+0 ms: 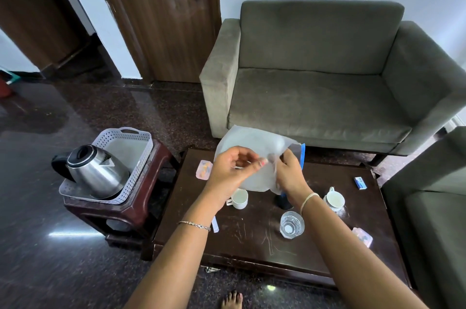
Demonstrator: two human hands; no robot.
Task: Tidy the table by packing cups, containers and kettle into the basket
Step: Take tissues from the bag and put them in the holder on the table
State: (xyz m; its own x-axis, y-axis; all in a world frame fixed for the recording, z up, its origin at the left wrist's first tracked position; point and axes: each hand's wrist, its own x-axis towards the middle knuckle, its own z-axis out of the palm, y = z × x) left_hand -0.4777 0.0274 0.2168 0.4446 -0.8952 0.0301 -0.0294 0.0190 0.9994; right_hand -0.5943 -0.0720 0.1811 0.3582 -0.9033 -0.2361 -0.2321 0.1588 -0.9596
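We hold a plastic bag over the surface, kettle already in the basket

Our left hand [233, 170] and right hand [290, 175] both hold a clear plastic bag [254, 142] with a blue strip in the air above the dark wooden surface [252, 245]; each grip is curled and pinching the film, the two close together. The steel kettle [98, 170] sits tilted in the white perforated basket [140, 165], which rests on a brown stool [148, 182] just left of the surface. On the surface stand a white cup [239, 198] under our left wrist, a second white cup [334, 199] to the right, and a clear glass [292, 225] between them, nearer us. One small pink container [203, 169] lies at the far left edge, another pink container [362, 236] near the right edge. A dark object [283, 204] under the bag is too hidden to identify.
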